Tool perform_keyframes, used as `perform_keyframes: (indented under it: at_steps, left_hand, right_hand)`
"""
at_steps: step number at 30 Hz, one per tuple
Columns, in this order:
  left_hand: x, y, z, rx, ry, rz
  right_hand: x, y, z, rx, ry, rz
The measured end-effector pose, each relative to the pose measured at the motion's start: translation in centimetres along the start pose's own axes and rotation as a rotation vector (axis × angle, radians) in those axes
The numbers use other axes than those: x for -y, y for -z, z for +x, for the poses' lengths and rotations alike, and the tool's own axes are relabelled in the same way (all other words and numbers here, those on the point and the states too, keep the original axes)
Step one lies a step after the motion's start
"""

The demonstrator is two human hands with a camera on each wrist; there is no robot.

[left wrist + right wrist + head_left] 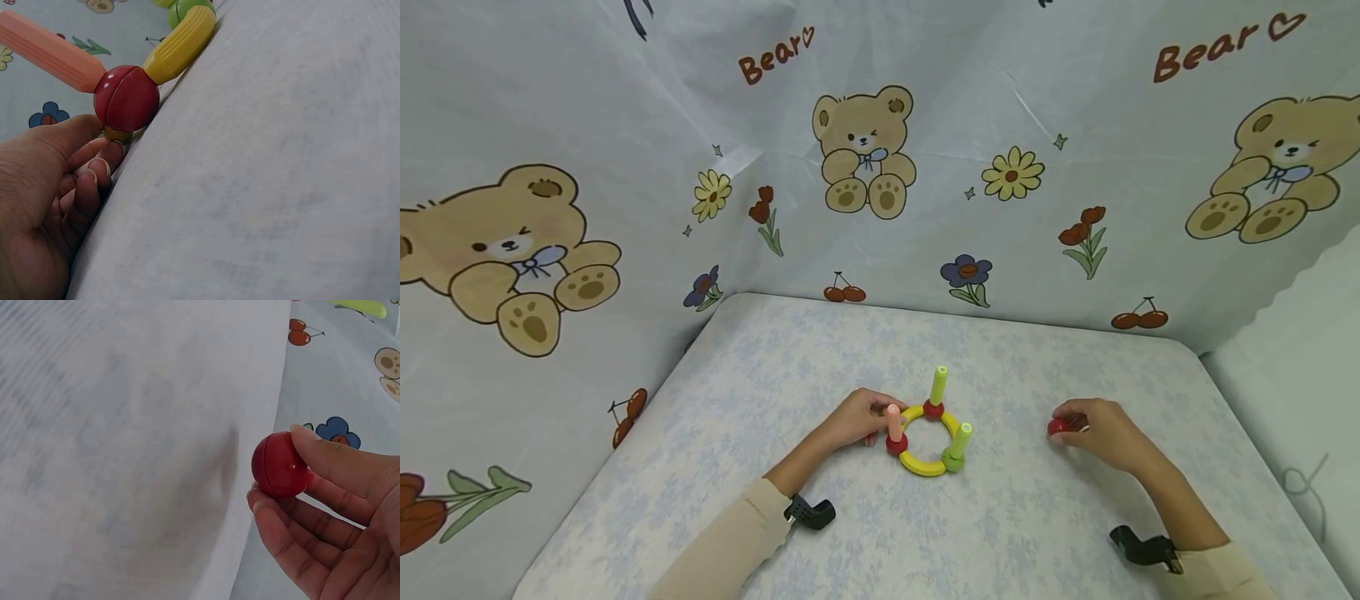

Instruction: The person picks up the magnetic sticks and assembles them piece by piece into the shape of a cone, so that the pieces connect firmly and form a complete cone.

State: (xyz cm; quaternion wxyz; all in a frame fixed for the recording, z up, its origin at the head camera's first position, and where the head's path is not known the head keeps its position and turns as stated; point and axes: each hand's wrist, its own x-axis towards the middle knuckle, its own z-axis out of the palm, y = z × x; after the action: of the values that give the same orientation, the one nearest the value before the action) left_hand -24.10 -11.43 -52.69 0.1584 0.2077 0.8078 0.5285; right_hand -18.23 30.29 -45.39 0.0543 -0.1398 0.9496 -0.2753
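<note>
A ring of curved yellow rods (922,467) joined by balls lies on the table, with three straight sticks rising from it. The salmon stick (893,421) stands on a red ball (127,99); one yellow-green stick (938,384) is on another red ball (933,409), and a second on a green ball (953,459). My left hand (855,418) pinches the ring's yellow rod just beside the salmon stick's ball, fingertips partly hidden. Off to the right, my right hand (1103,432) holds a loose red ball (280,465) between thumb and fingers, close over the table.
The pale patterned table (1000,533) reaches back to a hanging cloth (940,108) printed with bears and flowers. A black wrist camera (811,512) sits on the left forearm, another wrist camera (1144,548) on the right. A thin cable (1305,483) lies beyond the table's right edge.
</note>
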Motion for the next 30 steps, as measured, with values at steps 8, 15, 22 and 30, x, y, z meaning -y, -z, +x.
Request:
perform_keyframes:
  at_steps: [8,15,22,30]
  left_hand:
    - [0.1,-0.1,0.1,-0.006,0.004,0.003]
    - [-0.1,-0.1,0.0,-0.002,-0.003,0.008]
    - [-0.1,0.1,0.0,0.0,-0.009,0.009]
    - [-0.1,-0.1,0.0,0.003,0.0,0.014]
  right_hand:
    - [1.7,0.0,0.7,-0.063,0.059,0.003]
    - [2.9,0.0,1.4,-0.104,0.078,0.019]
    - [4.6,0.3,2.4,-0.147,0.118,0.021]
    - [7.0,0.7,3.7,-0.149,0.142,0.059]
